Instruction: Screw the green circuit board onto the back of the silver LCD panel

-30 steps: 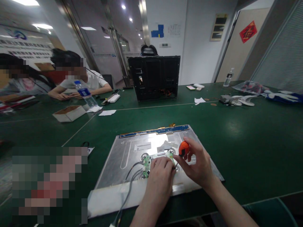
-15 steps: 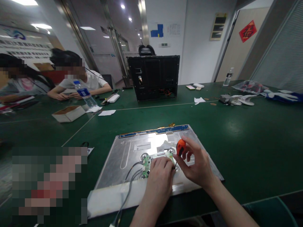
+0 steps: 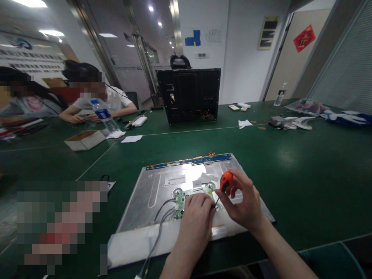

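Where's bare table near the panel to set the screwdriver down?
Bare green table lies right of the metal panel, and between its far edge and the black chassis. Crowded: the small circuit board under the left hand; the right hand holds the screwdriver.

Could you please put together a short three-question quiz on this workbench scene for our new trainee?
1. True or false: the right hand holds a screwdriver with an orange handle.
2. What does the left hand rest on?
A. the cardboard box
B. the small green circuit board on the metal panel
C. the water bottle
3. Fill in: the grey cables run from the circuit board toward the ____ edge of the panel.

Key: 1 true; 2 B; 3 near. The screwdriver tip is hidden between the two hands.
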Demonstrator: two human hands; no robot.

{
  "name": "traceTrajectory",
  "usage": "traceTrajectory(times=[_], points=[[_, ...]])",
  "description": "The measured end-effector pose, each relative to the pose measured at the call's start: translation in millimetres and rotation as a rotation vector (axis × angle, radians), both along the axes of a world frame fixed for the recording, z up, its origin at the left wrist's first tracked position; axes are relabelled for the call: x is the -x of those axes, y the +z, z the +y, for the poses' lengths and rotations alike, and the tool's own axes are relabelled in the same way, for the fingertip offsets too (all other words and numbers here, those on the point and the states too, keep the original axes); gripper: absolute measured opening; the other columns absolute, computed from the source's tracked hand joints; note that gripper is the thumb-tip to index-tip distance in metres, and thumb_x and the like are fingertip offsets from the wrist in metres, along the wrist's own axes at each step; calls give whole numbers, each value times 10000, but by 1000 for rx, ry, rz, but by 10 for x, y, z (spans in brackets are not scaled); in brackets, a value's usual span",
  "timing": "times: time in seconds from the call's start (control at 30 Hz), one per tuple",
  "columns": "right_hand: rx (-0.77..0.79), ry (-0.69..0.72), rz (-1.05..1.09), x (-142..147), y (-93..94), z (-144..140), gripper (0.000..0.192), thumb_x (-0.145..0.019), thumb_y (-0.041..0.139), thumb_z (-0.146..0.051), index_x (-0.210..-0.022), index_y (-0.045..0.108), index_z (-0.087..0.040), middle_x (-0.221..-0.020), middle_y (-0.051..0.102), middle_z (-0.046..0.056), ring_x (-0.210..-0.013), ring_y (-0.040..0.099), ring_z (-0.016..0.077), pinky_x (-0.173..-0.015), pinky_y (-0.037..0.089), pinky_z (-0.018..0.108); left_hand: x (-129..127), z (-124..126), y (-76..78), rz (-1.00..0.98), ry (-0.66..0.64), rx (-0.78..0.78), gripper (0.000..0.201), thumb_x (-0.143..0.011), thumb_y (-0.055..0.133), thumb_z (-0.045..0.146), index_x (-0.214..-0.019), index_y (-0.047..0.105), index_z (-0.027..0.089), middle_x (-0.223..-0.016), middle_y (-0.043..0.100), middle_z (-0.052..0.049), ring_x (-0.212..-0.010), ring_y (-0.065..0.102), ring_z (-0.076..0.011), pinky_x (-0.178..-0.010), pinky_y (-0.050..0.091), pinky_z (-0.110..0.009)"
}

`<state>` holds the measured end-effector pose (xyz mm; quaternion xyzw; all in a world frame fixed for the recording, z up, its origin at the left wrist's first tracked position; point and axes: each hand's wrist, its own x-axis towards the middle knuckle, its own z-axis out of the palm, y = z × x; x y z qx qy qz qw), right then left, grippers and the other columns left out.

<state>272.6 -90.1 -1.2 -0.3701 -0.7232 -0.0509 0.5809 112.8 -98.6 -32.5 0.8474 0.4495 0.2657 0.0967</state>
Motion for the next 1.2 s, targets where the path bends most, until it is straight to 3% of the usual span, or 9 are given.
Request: traceTrajectory(times=[0.2, 0.33, 0.5, 0.7, 0.83, 0.97, 1.2], points=[[-9, 2, 13, 2, -5, 6, 511, -921, 593, -220, -1376, 360, -199, -808, 649, 12, -491, 574, 102, -383, 472, 199, 7, -15, 22, -5, -7, 16, 226, -829, 568, 21, -963, 594, 201, -1014, 651, -46, -986, 589, -248, -928, 434, -422], [-4, -12, 67, -16, -7, 14, 541, -903, 613, -211, -1382, 360, -213, -832, 646, 14, -523, 602, 107, -400, 496, 194, 78, -17, 115, 3, -20, 3, 278, -800, 588, 34, -1014, 598, 210, -1039, 653, -60, -991, 596, -267, -911, 451, -443], [109, -78, 177, -153, 69, -9, 541, -887, 623, -205, -1369, 379, -231, -840, 666, 3, -593, 659, 129, -506, 576, 225, 332, 133, 395, 66, -40, -92, 260, -833, 584, 62, -1050, 612, 203, -1047, 660, -77, -991, 612, -267, -871, 492, -426], [252, -8, 153, -322, 325, 121, 505, -888, 609, -247, -1338, 380, -240, -810, 678, -19, -640, 680, 141, -531, 568, 224, 458, 523, 747, 234, -51, -2, 180, -860, 603, 83, -999, 645, 191, -1053, 666, -67, -975, 621, -254, -858, 491, -403], [295, 99, 90, -276, 373, 419, 502, -886, 586, -240, -1338, 367, -234, -760, 643, -43, -539, 614, 100, -481, 504, 191, 271, 806, 686, 267, -150, 114, 124, -838, 655, 118, -947, 676, 175, -985, 695, -60, -915, 646, -232, -818, 483, -334], [301, 149, 37, -193, 280, 645, 476, -880, 565, -222, -1319, 381, -228, -696, 577, -63, -494, 560, 85, -475, 476, 179, 129, 963, 533, 266, -274, 181, 106, -818, 660, 113, -905, 697, 163, -905, 720, -50, -831, 660, -205, -739, 467, -268], [302, 141, 73, -126, 97, 648, 475, -879, 570, -232, -1315, 380, -225, -702, 602, -55, -481, 567, 91, -470, 480, 180, 135, 961, 456, 279, -266, 142, 124, -807, 642, 82, -865, 710, 168, -842, 730, -37, -782, 659, -197, -759, 448, -284]])
